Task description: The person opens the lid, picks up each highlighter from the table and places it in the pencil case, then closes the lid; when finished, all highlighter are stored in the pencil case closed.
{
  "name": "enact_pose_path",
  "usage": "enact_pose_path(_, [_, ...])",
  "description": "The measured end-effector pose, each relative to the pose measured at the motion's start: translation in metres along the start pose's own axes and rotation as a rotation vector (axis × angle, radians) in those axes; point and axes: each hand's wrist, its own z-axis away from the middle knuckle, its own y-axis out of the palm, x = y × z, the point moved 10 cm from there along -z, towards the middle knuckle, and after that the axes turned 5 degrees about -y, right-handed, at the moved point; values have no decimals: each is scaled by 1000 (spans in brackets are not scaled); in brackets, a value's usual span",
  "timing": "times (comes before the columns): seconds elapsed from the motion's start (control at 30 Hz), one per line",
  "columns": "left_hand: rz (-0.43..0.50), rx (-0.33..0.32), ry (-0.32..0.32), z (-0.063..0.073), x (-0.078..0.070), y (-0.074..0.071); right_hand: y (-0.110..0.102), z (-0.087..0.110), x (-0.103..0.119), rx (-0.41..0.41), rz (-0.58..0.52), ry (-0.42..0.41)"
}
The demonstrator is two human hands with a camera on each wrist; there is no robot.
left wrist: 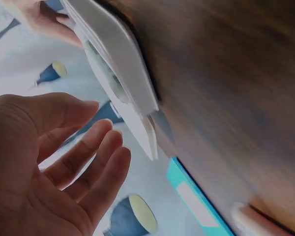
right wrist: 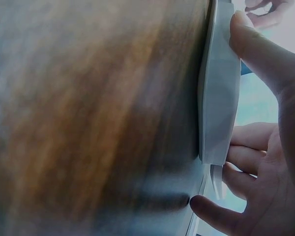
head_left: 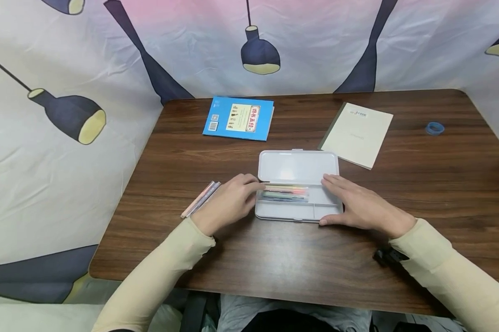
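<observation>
- A cloth backdrop (head_left: 191, 50) printed with hanging lamps rises behind a dark wood table (head_left: 299, 263), beyond the white case (head_left: 284, 212).
- That case lies on the table in front of the person, its lid (head_left: 297, 167) tipped back on the far side, with slim pens (head_left: 284, 195) in its large compartment.
- The left hand (head_left: 236, 197) is at the case's left end, fingers loosely bent, thumb apart from them, nothing held; I can't tell whether a fingertip touches the rim.
- The right hand (head_left: 359, 203) spans the case's right end, thumb and fingers spread apart, thumb against the near rim.
- Beyond the case and left sits a blue book (head_left: 238, 118); beyond and right, a pale notebook (head_left: 357, 134), so near the lid that I can't tell whether they touch.
- Farther right of the case is a blue ring (head_left: 434, 128).
- More pens lie left of the case, partly hidden by the left wrist.
- Printing on both covers is too small to read; the right wrist view blurs the tabletop before the case.
</observation>
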Motion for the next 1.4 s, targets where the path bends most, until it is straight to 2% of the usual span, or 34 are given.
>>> enact_pose_path(0.1, [9, -23, -61, 10, 15, -4, 0, 0, 0, -1, -1, 1])
enact_pose_path(0.3, [47, -67, -221, 39, 52, -15, -1, -1, 1, -2, 3, -2])
enact_pose_path(0.43, [63, -82, -284, 58, 73, -20, -2, -1, 1, 2, 1, -3])
enact_pose_path(0.57, [75, -93, -330, 73, 85, -23, -4, 0, 1, 0, 1, -4])
enact_pose_path(0.8, [103, -91, -408, 92, 96, -26, -1, 1, -1, -1, 1, 1])
enact_pose_path(1.1, [113, -76, -435, 104, 101, -25, -1, 2, -1, -3, -1, -4])
enact_pose_path(1.4, [115, -72, -435, 107, 103, -20, -2, 1, -1, 0, 0, -5])
